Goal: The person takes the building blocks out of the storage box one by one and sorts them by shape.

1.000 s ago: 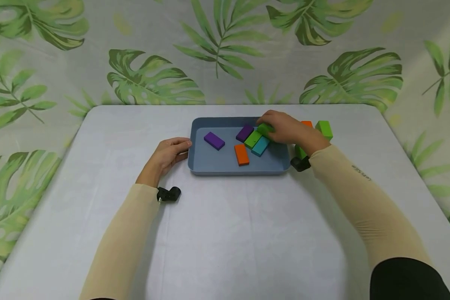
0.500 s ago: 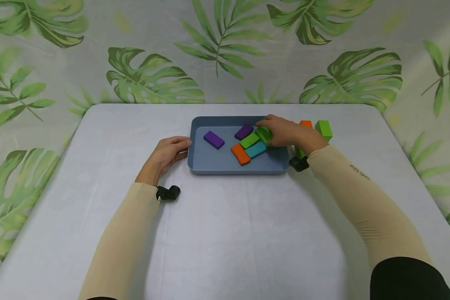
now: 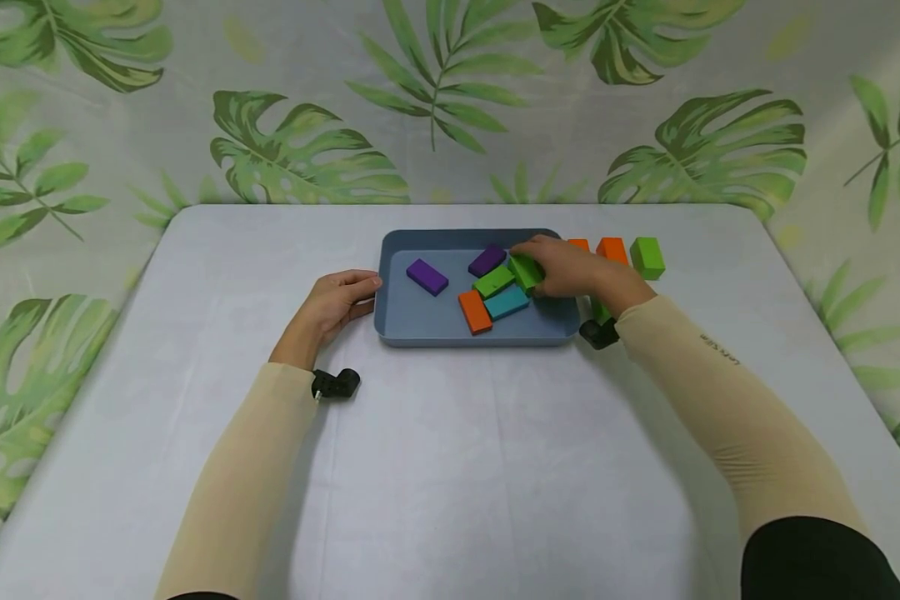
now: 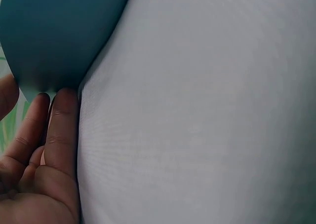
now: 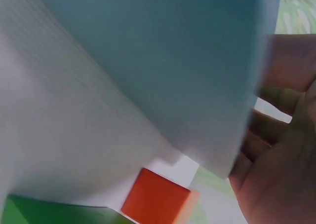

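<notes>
A grey-blue tray [image 3: 420,325] lies on the white table. My left hand [image 3: 337,300] rests at its left end; in the left wrist view the straight fingers [image 4: 61,125] touch the tray's outer wall [image 4: 59,41]. Over the tray's right part, my right hand [image 3: 570,267] grips a green block [image 3: 527,273], partly covered by the fingers. This block stands tilted against a flat green block [image 3: 494,282]. Beside them lie a blue block [image 3: 507,302], an orange block [image 3: 475,312] and a purple block [image 3: 487,261]. Another purple block [image 3: 427,277] lies apart at the left.
Right of the tray stand two orange blocks, one at the back [image 3: 612,250] and one half hidden by the hand [image 3: 579,244]. A green block [image 3: 648,258] stands farther right, and another green block [image 3: 598,311] shows under my right wrist. Leaf-patterned cloth [image 3: 450,108] hangs behind the table.
My right hand has come slightly nearer with the green block, which now tilts differently. The flat green, blue and orange blocks have shifted left and turned. My left hand stays at the tray's end.
</notes>
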A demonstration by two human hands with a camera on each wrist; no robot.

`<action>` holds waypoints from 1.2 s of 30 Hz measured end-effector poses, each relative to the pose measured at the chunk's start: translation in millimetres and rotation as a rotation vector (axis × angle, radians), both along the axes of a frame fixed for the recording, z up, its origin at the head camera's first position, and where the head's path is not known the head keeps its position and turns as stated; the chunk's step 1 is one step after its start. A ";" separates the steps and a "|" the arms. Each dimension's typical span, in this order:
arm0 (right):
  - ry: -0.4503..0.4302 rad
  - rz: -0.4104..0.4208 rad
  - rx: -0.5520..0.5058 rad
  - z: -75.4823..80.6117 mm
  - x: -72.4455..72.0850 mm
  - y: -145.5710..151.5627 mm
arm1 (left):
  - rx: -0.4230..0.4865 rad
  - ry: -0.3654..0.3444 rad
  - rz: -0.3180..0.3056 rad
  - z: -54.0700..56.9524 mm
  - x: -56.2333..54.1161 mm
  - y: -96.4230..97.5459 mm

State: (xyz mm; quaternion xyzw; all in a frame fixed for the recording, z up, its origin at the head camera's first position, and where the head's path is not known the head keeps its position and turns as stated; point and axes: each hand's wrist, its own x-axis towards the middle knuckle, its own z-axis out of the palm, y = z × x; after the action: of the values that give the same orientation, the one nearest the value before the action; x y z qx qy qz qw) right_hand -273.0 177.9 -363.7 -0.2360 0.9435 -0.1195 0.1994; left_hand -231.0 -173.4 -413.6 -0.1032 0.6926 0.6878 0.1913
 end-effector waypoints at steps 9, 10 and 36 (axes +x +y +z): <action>0.014 0.004 -0.089 -4.6 4.1 2.0 | -0.011 0.000 0.007 1.2 0.0 0.5; 0.013 0.006 -0.095 -5.0 4.5 2.0 | -0.014 0.000 0.007 1.2 0.2 0.4; 0.043 -0.058 -0.170 -4.4 4.5 3.5 | -0.033 -0.011 0.005 0.9 -0.2 1.5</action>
State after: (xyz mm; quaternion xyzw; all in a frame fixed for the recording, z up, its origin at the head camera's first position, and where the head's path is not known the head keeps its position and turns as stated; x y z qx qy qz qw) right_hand -268.5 181.4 -368.1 -0.2271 0.9405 -0.1998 0.1549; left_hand -231.1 -171.9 -412.7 -0.1117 0.7025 0.6763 0.1915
